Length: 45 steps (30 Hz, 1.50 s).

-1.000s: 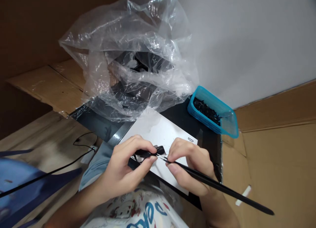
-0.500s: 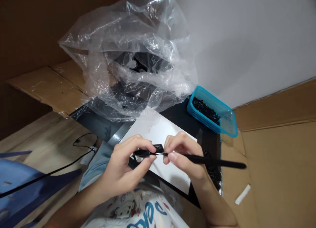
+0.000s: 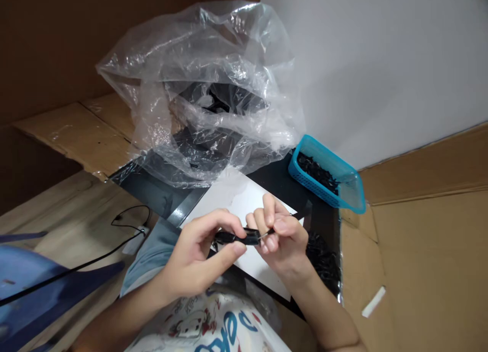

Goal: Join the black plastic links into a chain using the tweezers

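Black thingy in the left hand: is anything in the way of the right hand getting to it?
No, nothing visible stands between them. The right hand already touches the black piece, which the left hand pinches. A thin metal pin sticks out beside the right hand.

A crumpled plastic bag [image 3: 202,88] lies on a flat board [image 3: 274,171], behind a paper sheet [image 3: 244,199], with a mesh basket [image 3: 328,177] of small pieces to its right. A loose heap of pieces [image 3: 322,260] lies right of the sheet. The left hand [image 3: 194,260] and right hand [image 3: 280,235] hold a small part [image 3: 232,236] above the sheet.
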Available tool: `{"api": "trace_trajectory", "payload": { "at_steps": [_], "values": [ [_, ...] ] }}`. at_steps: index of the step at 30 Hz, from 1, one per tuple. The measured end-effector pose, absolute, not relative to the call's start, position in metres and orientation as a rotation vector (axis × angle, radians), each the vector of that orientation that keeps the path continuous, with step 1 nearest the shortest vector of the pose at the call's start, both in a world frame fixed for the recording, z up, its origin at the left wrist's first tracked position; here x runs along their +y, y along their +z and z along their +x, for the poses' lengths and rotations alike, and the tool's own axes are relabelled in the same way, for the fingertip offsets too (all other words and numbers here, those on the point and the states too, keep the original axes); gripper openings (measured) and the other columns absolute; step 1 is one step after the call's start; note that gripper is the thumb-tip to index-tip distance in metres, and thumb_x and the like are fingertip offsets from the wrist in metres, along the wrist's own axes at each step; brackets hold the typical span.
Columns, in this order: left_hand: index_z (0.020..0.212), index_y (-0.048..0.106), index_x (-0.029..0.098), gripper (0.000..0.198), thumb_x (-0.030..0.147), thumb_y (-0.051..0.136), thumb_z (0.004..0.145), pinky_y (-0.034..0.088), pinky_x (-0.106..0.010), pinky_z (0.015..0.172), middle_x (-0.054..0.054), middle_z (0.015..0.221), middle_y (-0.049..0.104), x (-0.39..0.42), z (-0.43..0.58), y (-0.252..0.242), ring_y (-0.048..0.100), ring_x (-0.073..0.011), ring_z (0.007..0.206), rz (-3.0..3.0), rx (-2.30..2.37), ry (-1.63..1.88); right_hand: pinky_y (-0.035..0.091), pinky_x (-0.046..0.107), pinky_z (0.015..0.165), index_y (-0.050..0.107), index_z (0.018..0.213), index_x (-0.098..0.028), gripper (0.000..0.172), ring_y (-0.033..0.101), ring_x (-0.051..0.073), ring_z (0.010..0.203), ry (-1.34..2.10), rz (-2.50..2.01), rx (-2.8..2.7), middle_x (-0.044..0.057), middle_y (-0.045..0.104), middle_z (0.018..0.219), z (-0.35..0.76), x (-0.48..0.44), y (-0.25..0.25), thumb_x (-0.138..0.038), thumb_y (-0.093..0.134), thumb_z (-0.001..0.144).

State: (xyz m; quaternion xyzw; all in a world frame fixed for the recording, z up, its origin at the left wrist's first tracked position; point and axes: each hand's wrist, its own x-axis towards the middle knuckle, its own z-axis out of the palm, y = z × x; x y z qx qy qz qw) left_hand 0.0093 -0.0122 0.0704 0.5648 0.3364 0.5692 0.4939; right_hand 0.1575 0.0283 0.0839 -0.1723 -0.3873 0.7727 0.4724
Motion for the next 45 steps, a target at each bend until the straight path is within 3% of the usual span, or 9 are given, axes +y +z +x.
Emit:
{"api": "trace_trajectory", "payload": {
  "at_steps": [8,16,29,35,39,45],
  "values": [
    [0.097,0.062,0.019,0.019,0.007,0.06,0.082,0.041,-0.023,0.063,-0.001,0.079,0.061,-0.017,0.008,0.069,0.054,-0.0125,0.07,1.577,0.982,1.51,0.041,0.028,0.054,0.059,0.091,-0.024,0.017,0.053,0.015,0.06,1.254,-0.6,-1.646,0.0,0.058,0.066,0.185,0.017,0.096,-0.012,0.056,0.079],
    [0.097,0.062,0.018,0.018,0.007,0.06,0.082,0.041,-0.024,0.059,-0.002,0.076,0.062,-0.016,0.01,0.071,0.055,-0.013,0.066,1.662,1.001,1.573,0.043,0.032,0.056,0.056,0.099,-0.025,0.026,0.052,0.016,0.062,0.942,-0.617,-1.938,0.001,0.057,0.071,0.185,0.009,0.099,-0.009,0.052,0.08],
    [0.095,0.062,0.018,0.017,0.006,0.059,0.083,0.041,-0.023,0.059,-0.003,0.076,0.062,-0.016,0.01,0.071,0.054,-0.0131,0.067,1.65,1.005,1.577,0.042,0.031,0.059,0.058,0.094,-0.023,0.019,0.054,0.016,0.065,1.054,-0.712,-1.925,0.001,0.058,0.072,0.186,0.008,0.101,-0.01,0.054,0.081],
    [0.092,0.063,0.019,0.012,0.011,0.059,0.084,0.041,-0.023,0.059,-0.002,0.076,0.06,-0.017,0.009,0.072,0.054,-0.0132,0.067,1.533,0.99,1.524,0.043,0.029,0.058,0.06,0.092,-0.025,0.013,0.058,0.015,0.064,1.346,-0.744,-1.668,-0.001,0.061,0.071,0.184,0.012,0.093,-0.016,0.057,0.083],
    [0.088,0.064,0.018,0.005,0.017,0.06,0.087,0.04,-0.022,0.058,-0.002,0.075,0.061,-0.015,0.01,0.073,0.053,-0.0122,0.065,1.377,0.881,1.448,0.041,0.026,0.053,0.059,0.08,-0.023,0.004,0.054,0.013,0.053,1.615,-0.636,-1.304,-0.003,0.058,0.058,0.171,0.016,0.085,-0.021,0.06,0.077],
    [0.086,0.065,0.018,0.008,0.026,0.064,0.087,0.041,-0.021,0.057,-0.002,0.074,0.061,-0.014,0.014,0.069,0.054,-0.012,0.065,1.228,0.782,1.416,0.036,0.022,0.048,0.057,0.07,-0.021,0.005,0.044,0.011,0.043,1.874,-0.436,-1.02,-0.005,0.049,0.042,0.157,0.024,0.083,-0.016,0.055,0.07]
  ]
}}
